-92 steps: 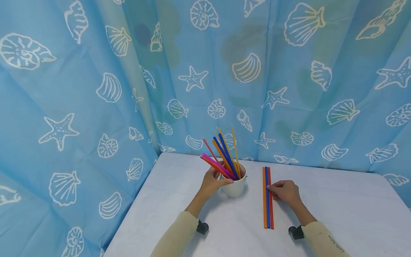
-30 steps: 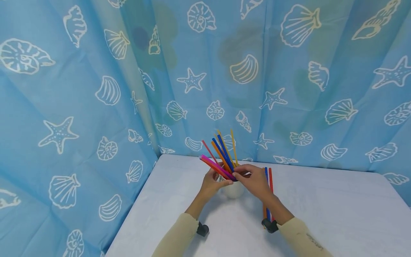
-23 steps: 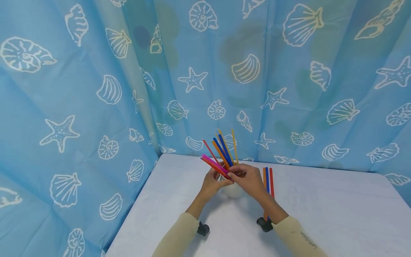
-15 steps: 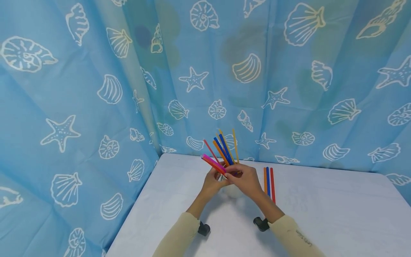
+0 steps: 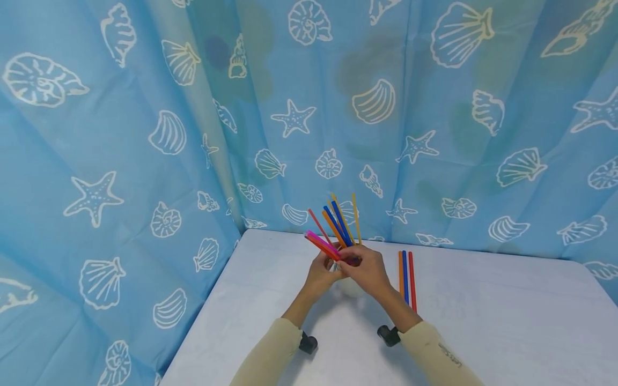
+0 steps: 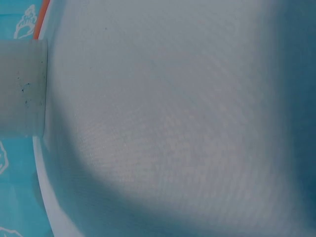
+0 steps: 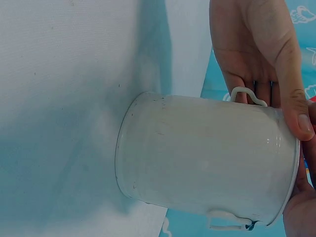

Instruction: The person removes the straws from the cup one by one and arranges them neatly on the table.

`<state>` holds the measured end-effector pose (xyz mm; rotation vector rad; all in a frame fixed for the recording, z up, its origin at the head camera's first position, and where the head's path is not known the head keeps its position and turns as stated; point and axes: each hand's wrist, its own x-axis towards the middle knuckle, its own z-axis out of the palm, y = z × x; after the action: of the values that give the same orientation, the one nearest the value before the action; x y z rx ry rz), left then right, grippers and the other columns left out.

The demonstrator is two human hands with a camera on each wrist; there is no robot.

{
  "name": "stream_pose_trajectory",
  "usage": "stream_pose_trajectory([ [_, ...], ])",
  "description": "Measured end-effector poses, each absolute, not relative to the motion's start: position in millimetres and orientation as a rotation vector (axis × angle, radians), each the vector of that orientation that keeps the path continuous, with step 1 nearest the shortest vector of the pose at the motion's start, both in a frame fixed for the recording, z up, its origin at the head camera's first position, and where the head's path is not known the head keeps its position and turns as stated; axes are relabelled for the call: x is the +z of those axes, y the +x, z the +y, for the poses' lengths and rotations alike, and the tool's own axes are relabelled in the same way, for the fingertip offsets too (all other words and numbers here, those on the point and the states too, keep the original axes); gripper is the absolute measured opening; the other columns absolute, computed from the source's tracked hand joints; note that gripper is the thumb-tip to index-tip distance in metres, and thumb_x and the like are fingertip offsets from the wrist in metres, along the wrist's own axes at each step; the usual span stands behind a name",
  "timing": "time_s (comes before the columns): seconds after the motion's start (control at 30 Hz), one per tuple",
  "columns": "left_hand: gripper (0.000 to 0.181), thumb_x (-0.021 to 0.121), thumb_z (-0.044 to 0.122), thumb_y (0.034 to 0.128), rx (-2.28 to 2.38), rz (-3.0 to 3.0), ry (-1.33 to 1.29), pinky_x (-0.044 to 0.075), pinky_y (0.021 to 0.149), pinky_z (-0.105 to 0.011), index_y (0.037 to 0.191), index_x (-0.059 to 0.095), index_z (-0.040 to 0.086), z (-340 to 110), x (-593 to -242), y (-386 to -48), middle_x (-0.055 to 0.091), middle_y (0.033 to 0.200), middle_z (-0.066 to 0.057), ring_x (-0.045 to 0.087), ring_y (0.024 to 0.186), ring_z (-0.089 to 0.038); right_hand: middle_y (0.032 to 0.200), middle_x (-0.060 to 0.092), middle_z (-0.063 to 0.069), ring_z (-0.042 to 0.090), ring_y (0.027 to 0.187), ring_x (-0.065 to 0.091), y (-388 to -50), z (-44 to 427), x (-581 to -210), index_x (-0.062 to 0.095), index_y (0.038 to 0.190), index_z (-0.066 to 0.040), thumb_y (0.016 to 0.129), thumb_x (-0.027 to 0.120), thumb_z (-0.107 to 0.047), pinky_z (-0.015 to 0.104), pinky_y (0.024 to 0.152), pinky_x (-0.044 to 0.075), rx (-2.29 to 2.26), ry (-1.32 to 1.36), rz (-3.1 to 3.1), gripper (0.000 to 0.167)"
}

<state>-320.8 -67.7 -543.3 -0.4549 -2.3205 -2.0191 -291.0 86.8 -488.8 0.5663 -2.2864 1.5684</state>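
A small white bucket (image 5: pixel 350 289) with looped side handles stands on the table, filled with coloured straws (image 5: pixel 340 222). My left hand (image 5: pixel 319 276) grips its left side, thumb on the rim (image 7: pixel 298 121) and fingers behind. At the bucket's mouth, my right hand (image 5: pixel 369 268) pinches a red straw (image 5: pixel 322 246) that leans out to the left beside a pink straw (image 5: pixel 316 237). The fingertips are partly hidden there. Right of the bucket, an orange straw (image 5: pixel 401 271), a blue straw (image 5: pixel 406 279) and a red straw (image 5: pixel 412 279) lie side by side, lower ends behind my right forearm.
A white cloth covers the table (image 5: pixel 507 316). Behind and to the left hangs a blue curtain (image 5: pixel 434 177) printed with shells and starfish. In the left wrist view, only the bucket's side (image 6: pixel 22 89) and the cloth show, no hand.
My right hand has left the straws on the table, reached the bucket and shifted left along its mouth to the red straw. The left hand keeps its hold on the bucket.
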Motion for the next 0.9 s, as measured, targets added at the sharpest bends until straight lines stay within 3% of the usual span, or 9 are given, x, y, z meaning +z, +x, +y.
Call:
stream_pose_trajectory([
  [0.37,0.070,0.086,0.031,0.0752,-2.013,-2.310,-0.467,0.033,0.112,-0.037,0.137,0.053,0.026,-68.5,-542.9,-321.6,0.051,0.140,0.011,0.041,0.135,-0.014,0.089,0.068,0.001,0.013,0.072,0.064,-293.0,85.8,-491.8,0.073,0.094,-0.011,0.083,0.077,-0.004,0.024,0.063,0.058,1.515,0.561,-2.288,0.013],
  [0.73,0.070,0.085,0.029,0.0766,-2.017,-2.272,-0.551,0.031,0.113,-0.043,0.138,0.052,0.023,-68.4,-545.0,-320.3,0.051,0.142,0.006,0.041,0.136,-0.017,0.090,0.067,0.001,0.013,0.071,0.064,-290.3,86.3,-493.8,0.073,0.095,-0.011,0.086,0.075,-0.007,0.024,0.061,0.057,1.507,0.546,-2.279,0.010],
  [0.9,0.067,0.085,0.027,0.0770,-2.019,-2.283,-0.516,0.032,0.112,-0.041,0.137,0.054,0.025,-68.8,-540.5,-317.1,0.052,0.138,0.011,0.041,0.135,-0.013,0.091,0.068,0.001,0.015,0.075,0.067,-290.5,87.1,-493.0,0.073,0.096,-0.011,0.086,0.075,-0.007,0.023,0.064,0.058,1.513,0.544,-2.265,0.011],
])
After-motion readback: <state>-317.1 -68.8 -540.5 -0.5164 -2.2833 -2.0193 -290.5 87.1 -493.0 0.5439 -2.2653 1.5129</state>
